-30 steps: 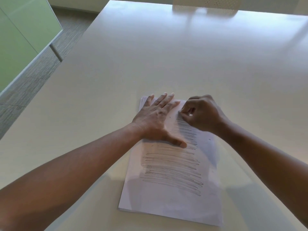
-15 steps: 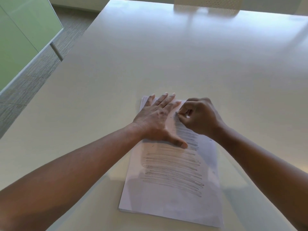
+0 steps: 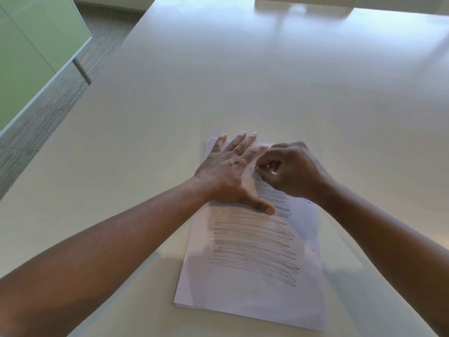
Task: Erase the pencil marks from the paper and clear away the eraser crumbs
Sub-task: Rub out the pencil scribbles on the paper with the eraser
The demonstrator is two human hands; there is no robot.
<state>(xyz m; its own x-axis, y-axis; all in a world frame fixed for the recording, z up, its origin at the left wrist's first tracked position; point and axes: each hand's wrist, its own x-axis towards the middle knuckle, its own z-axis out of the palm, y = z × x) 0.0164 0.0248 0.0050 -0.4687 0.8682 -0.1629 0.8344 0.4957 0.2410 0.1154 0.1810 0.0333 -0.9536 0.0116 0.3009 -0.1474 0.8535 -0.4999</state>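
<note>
Since the earlier frames the right hand [image 3: 290, 171] had slid slightly left along the top of the paper [image 3: 252, 283], closer to the left hand's index finger, while the left hand [image 3: 232, 173] had stayed put. The left hand lay flat with fingers spread, pressing the upper part of the paper onto the counter [image 3: 243, 81], thumb resting on the pencil marks [image 3: 252, 249]. The right hand's grip was curled tight, fingertips pinched together at the paper's top edge; whatever it pinched was hidden inside the fingers and too small to make out. A few dark specks near the hands were hard to identify. The topmost lines were covered by both hands.
</note>
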